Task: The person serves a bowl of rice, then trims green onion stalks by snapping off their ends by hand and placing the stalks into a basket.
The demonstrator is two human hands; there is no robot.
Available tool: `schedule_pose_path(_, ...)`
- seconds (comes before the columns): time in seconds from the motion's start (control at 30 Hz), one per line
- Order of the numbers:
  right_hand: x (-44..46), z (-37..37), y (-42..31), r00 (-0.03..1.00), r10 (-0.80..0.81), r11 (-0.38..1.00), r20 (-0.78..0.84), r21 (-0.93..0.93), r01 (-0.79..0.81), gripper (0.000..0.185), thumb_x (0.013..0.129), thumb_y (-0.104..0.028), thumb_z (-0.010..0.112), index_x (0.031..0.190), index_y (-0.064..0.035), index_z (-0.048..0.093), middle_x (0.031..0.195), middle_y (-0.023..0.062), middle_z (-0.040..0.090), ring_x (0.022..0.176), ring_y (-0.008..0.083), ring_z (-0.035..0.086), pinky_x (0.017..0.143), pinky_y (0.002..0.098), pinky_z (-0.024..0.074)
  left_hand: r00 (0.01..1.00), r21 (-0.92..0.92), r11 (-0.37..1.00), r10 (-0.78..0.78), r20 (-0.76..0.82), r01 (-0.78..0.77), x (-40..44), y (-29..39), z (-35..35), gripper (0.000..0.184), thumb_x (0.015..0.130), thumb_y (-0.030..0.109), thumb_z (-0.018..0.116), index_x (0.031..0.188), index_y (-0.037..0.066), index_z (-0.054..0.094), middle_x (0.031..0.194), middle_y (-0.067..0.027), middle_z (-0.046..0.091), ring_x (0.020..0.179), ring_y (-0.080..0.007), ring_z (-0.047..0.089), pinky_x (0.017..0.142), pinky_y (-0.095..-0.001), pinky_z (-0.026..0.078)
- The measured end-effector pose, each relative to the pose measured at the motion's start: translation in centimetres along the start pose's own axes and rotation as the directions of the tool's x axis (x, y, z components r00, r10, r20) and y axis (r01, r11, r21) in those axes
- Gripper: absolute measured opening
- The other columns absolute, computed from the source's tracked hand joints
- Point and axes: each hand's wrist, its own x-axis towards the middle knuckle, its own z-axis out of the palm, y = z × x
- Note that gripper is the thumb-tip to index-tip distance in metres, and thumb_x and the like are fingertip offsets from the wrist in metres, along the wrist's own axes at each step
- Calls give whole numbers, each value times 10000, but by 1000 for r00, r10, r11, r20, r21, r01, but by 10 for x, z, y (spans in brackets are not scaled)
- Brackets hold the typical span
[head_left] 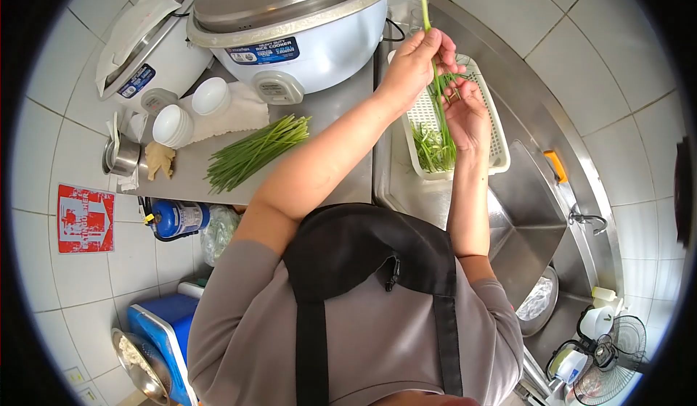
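Observation:
My left hand (410, 68) is closed around a spring onion (424, 7), its pale end pointing up and away from me. Just below, my right hand (467, 119) has its fingers curled on the green leaves of the same stalk. Both hands are over a white plastic basket (498, 134) with slotted sides. Loose green pieces (433, 150) lie in the basket under the hanging leaves. To the left of my forearm, a bundle of long green stalks (258, 152) rests on the steel counter (341, 145).
A large rice cooker (319, 58) stands behind the counter, with a second cooker (167, 50) to its left. White bowls (173, 126), a cloth (243, 108) and a piece of ginger (159, 161) sit nearby. The steel sink (526, 224) and faucet (588, 221) are at right.

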Motion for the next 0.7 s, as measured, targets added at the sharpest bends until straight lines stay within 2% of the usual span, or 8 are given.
schedule_pose_path(0.1,-2,-15,0,1000,18,988,-4,151,-18,96,876,-106,531,896,-18,562,904,91,609,788,165,545,758,323,466,990,27,990,137,-32,-136,5,7,0,328,964,303,360,856,29,504,730,-34,475,681,-141,497,780,-353,502)
schedule_pose_path(0.23,-18,-15,-3,991,134,948,31,-295,-119,95,857,-70,553,863,13,598,876,109,630,769,160,584,719,297,487,986,59,984,168,-19,-167,8,23,-5,306,957,330,370,890,55,485,725,-8,429,692,-124,445,827,-387,451)
schedule_pose_path(0.3,-24,-11,-4,975,220,787,10,-592,-172,110,836,-64,583,853,33,635,795,92,645,734,150,591,721,272,479,982,83,980,186,-29,-183,8,28,-7,304,958,332,367,885,60,482,712,4,410,686,-119,436,819,-380,450)
schedule_pose_path(0.43,-26,-17,2,992,109,756,62,-653,-42,117,826,-62,593,831,42,645,735,88,638,669,133,569,717,264,467,979,59,978,203,-23,-201,4,39,-9,301,957,337,370,871,68,472,696,26,367,654,-103,392,728,-329,423)
schedule_pose_path(0.5,-20,-28,3,996,84,896,22,-438,-66,122,842,-79,577,849,29,633,754,83,632,675,134,560,696,266,461,983,-51,982,184,-10,-184,-4,46,-4,296,952,342,383,850,75,461,678,32,344,628,-87,354,651,-274,364)
schedule_pose_path(0.57,-7,-52,1,975,217,974,47,53,-220,147,885,-128,525,946,-17,601,845,56,624,724,139,547,706,284,451,976,-61,974,218,3,-218,-15,57,2,299,948,344,391,833,74,448,660,37,320,598,-76,320,587,-246,310)
schedule_pose_path(0.63,3,-69,5,978,210,976,12,60,-210,191,897,-162,511,1023,-32,573,830,47,618,752,130,548,712,289,452,950,28,953,297,98,-301,-26,78,2,302,948,336,392,815,70,441,648,39,312,580,-75,312,550,-238,297)
schedule_pose_path(0.7,5,-71,5,942,231,854,-245,-413,-317,193,882,-212,542,916,-44,633,843,64,643,741,148,561,721,332,451,983,289,940,181,25,-180,-48,104,-2,273,951,301,411,878,47,479,649,51,320,557,-41,284,496,-193,244)
